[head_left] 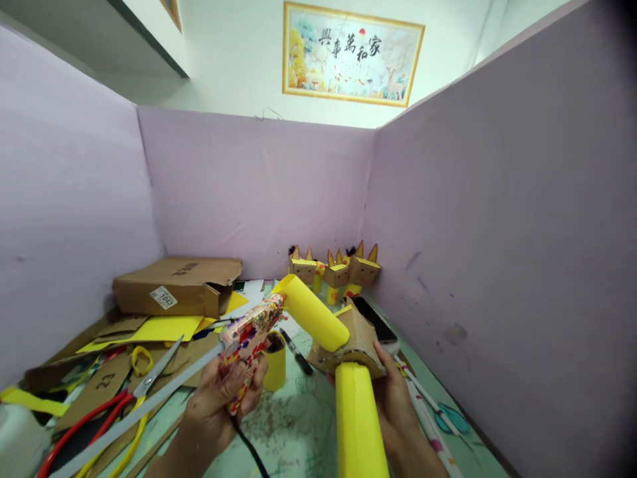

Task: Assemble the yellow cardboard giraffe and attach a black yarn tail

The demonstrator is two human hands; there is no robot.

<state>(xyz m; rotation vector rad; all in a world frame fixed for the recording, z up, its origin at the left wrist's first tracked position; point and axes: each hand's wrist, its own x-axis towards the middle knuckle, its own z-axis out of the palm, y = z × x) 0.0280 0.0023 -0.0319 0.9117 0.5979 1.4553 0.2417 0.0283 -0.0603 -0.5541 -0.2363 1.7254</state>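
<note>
My left hand (223, 395) is closed round the grip of a hot glue gun (251, 335) with a colourful pattern. A long pale glue stick (149, 401) sticks out of its back, and its nozzle end is by the far end of a yellow paper tube (316, 315). My right hand (395, 405) holds a cardboard piece (361, 338) with a curved, wavy edge. That yellow tube rises from it, tilted left, and a second yellow tube (359, 421) extends from it towards me. Behind the glue gun stands a short yellow-wrapped cardboard tube (275, 365).
Red-handled scissors (132, 398) lie at left among cardboard scraps and yellow paper (159, 332). A cardboard box (174, 285) stands behind them. Several cardboard animal figures (336, 272) line the back. A black marker (297, 352), a phone-like dark object (375, 322) and teal-handled scissors (450, 418) lie on the green table.
</note>
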